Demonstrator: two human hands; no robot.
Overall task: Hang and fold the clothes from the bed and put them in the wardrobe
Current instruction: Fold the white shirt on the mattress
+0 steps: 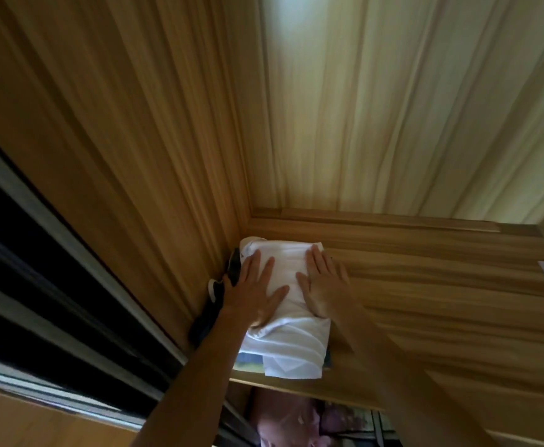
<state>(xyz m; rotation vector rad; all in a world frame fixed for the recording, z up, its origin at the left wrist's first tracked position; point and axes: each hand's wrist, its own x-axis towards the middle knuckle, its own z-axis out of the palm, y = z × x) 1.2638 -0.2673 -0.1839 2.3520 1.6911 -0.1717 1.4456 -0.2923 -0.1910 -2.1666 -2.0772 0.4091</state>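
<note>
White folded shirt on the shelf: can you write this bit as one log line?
step: stacking | left hand flat on white folded shirt | right hand flat too | place: wooden wardrobe shelf

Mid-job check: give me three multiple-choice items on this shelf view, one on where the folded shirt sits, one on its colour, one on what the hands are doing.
1. Where does the folded shirt lie?
A. On the wardrobe shelf, in its left back corner
B. On a hanger
C. On the floor

2. What colour is the folded shirt?
A. Red
B. White
C. Green

3. What are the hands doing?
A. Both hang free of the shirt
B. One grips a hanger
C. Both lie flat on the shirt

Key:
1 A, the shirt rests on the wooden shelf beside the left side wall, over a dark garment.
2 B, its cloth is plainly white.
3 C, the left hand and right hand press down with straight fingers.
</note>
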